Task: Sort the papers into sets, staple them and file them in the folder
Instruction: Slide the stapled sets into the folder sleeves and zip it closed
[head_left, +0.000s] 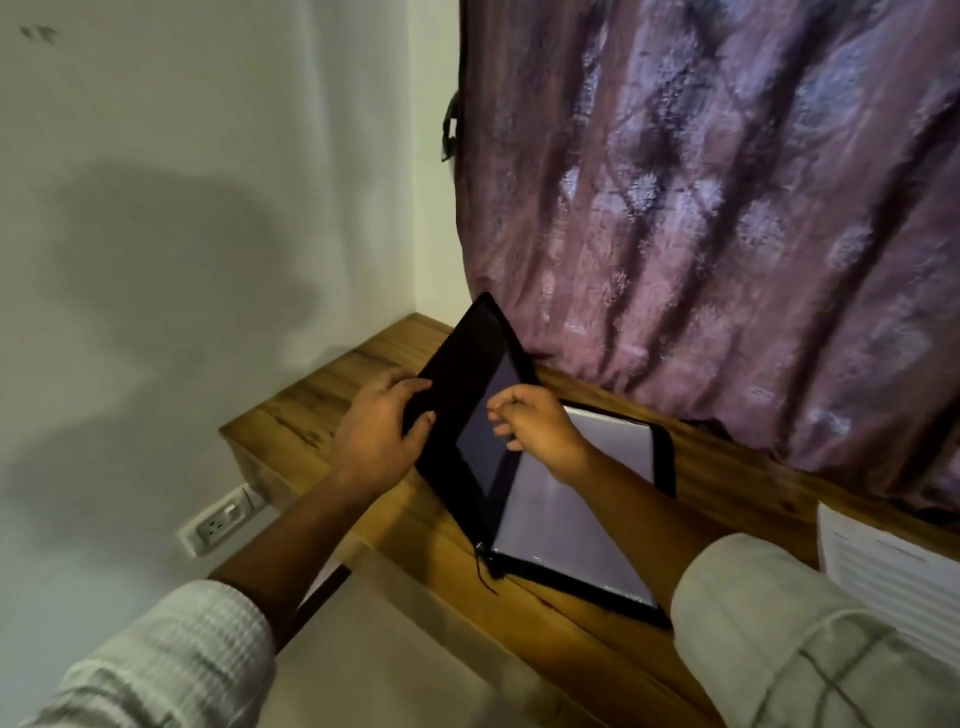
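A black folder (662, 457) lies open on the wooden table (322, 395). Its left cover (467, 358) stands tilted up, and the right half lies flat with a pale sheet or sleeve (561, 519) in it. My left hand (376, 431) grips the outer edge of the raised cover, thumb on its inner side. My right hand (535, 421) hovers over the fold between the two halves, fingers loosely curled; I cannot tell whether it pinches a sheet. A stack of printed papers (893, 577) lies at the right edge of the table.
A purple patterned curtain (727, 208) hangs right behind the table. A white wall (182, 208) closes the left side, with a socket (221, 522) low on it. A thin dark cord (485, 574) dangles from the folder's near corner.
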